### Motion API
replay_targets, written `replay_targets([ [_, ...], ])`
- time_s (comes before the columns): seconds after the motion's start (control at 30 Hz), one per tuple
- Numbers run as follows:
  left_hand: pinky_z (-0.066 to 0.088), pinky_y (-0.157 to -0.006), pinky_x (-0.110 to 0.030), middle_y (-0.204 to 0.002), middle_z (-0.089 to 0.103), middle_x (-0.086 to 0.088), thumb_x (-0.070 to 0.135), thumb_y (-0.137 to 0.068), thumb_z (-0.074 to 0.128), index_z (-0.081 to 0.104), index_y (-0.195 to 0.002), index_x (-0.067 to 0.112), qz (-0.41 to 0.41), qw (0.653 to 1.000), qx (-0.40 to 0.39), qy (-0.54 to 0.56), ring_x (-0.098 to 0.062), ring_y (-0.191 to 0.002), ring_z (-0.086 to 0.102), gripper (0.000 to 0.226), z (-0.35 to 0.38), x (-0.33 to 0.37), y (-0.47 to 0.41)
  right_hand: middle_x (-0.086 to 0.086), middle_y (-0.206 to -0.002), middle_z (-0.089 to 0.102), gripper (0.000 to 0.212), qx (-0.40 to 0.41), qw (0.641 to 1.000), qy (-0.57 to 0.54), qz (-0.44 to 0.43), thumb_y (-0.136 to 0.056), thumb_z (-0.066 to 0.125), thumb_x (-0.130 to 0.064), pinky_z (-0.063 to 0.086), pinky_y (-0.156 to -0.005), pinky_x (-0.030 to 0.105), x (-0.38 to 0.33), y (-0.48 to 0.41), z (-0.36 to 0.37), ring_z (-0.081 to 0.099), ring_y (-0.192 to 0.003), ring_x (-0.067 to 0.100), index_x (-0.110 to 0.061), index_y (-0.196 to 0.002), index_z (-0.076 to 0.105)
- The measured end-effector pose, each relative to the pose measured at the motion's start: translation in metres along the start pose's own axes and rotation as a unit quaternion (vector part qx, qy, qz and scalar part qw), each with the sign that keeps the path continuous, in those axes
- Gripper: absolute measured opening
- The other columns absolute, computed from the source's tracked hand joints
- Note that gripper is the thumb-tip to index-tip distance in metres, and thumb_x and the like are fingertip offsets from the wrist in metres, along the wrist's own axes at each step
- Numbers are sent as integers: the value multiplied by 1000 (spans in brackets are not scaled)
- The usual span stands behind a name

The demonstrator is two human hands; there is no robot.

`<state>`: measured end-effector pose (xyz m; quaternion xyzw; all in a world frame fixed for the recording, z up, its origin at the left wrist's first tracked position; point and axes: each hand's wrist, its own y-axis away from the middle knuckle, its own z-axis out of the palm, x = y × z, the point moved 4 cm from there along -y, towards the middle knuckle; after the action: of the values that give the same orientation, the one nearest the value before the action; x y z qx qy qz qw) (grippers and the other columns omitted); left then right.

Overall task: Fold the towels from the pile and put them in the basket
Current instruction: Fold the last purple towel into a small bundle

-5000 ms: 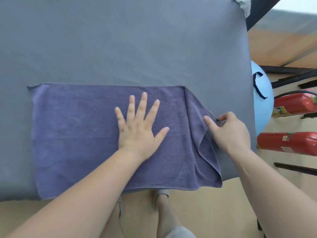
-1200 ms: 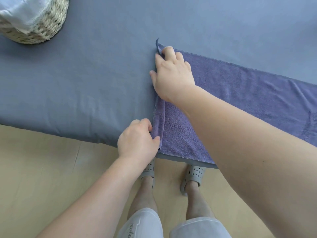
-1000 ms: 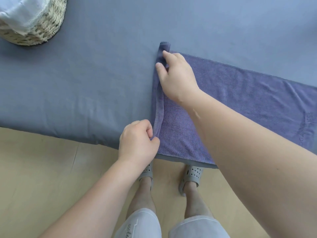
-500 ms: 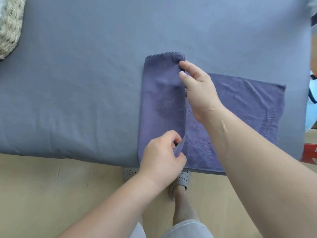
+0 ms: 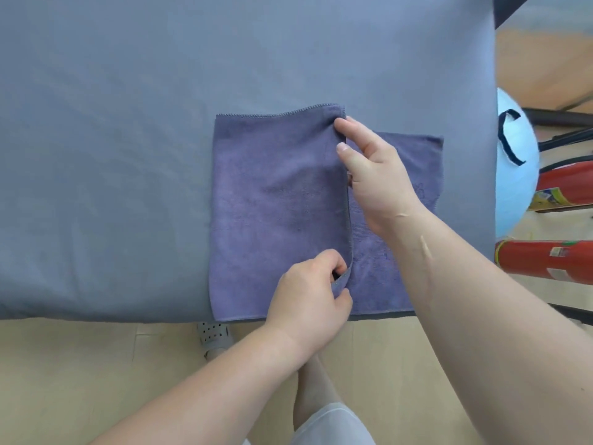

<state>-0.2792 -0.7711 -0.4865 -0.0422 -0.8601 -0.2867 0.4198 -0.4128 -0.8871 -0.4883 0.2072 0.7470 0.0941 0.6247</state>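
Note:
A purple towel (image 5: 276, 207) lies on the grey-blue table (image 5: 128, 123), near the front edge. Its left part is folded over to the right and covers about two thirds of the layer below. My left hand (image 5: 308, 303) pinches the near corner of the folded flap. My right hand (image 5: 375, 175) holds the far corner of the same flap between thumb and fingers. The uncovered strip of the lower layer shows to the right of my right hand. The basket and the pile are out of view.
The table's right edge runs close to the towel. Beyond it stand a pale blue ball (image 5: 513, 162) and two red fire extinguishers (image 5: 545, 261) on the wooden floor. My feet are under the table's front edge.
Both hands have carried the towel's left edge further to the right, so the folded flap is wider. The view has swung right and the basket has left the frame.

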Motion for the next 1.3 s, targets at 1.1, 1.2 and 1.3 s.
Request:
replay_targets([
  [1.1, 43, -51, -29, -59, 59, 5, 56, -79, 67, 53, -63, 17, -213, 949, 122, -197, -16, -62, 57, 44, -84, -98, 19, -1, -140, 43, 48, -99, 892, 428, -106, -98, 48, -54, 37, -106, 43, -7, 11, 117, 36, -128, 26, -33, -142, 51],
  [1.2, 37, -49, -27, -63, 60, 5, 47, -81, 69, 54, -64, 18, -215, 951, 85, -204, -16, -64, 58, 36, -91, -102, 13, 2, -139, 39, 48, -79, 851, 514, -67, -97, 43, -60, 34, -101, 42, -6, 3, 137, 34, -126, 28, -32, -134, 56],
  [1.3, 44, -55, -28, -66, 62, 4, 38, -84, 70, 55, -65, 20, -198, 962, 59, -179, -19, -69, 60, 30, -98, -107, 11, -1, -141, 40, 50, -61, 833, 544, -76, -98, 43, -57, 33, -99, 42, -6, 5, 155, 36, -125, 28, -20, -129, 56],
])
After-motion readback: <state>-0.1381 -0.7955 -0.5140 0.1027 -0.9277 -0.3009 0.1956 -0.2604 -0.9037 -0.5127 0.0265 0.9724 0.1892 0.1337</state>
